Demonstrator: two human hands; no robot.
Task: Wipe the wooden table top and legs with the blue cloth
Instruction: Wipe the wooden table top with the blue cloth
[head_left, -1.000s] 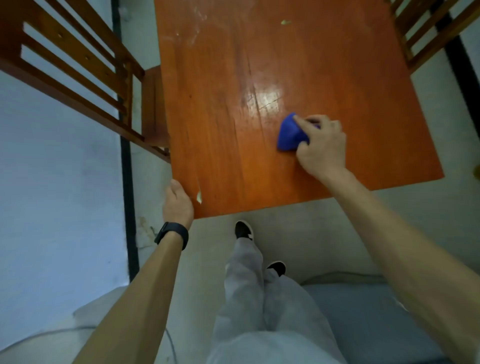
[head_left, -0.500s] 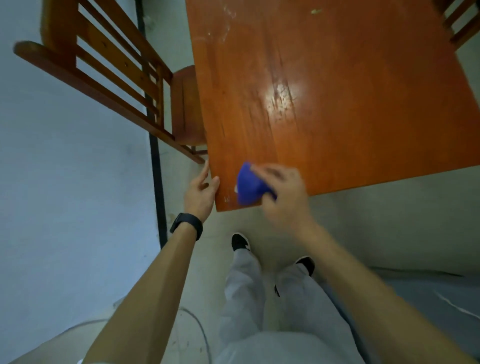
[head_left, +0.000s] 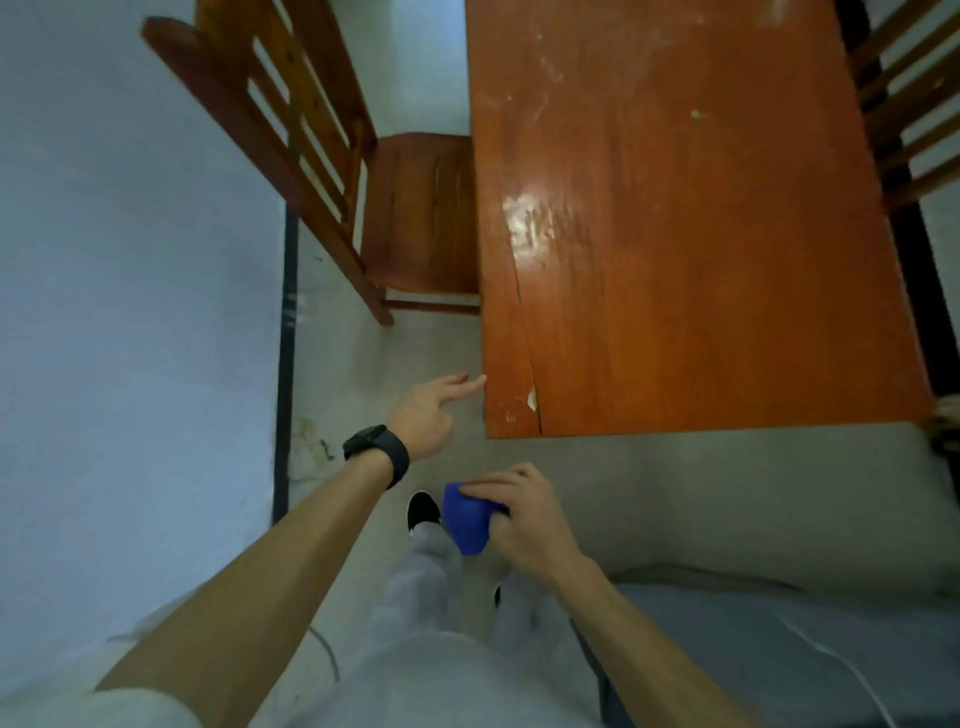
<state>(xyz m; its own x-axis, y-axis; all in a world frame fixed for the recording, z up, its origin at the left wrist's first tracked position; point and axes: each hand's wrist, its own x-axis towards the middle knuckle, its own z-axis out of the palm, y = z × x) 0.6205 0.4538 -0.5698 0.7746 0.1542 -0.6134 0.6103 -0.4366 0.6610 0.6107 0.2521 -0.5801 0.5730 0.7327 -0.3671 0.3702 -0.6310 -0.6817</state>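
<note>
Fingers of our left hand are spread loose, holding nothing, with the fingertips extended toward the table's near-left corner; we cannot tell whether they touch the edge or stop just short. A second ago this hand gripped that corner. Black watch on the wrist. Further left: pale wall, dark strip at its foot, wooden chair tucked against the table's left side.

Moving right: blue cloth is now off the table, bunched in our right hand, whose fingers are curled closed around it, held over the floor above our legs. Half a second ago it was sweeping the near-left corner of the top.

Reading: the top pass looks finished at this corner, though pale specks remain on the far part. Legs are not in view; we judge that wiping them comes next.
</note>
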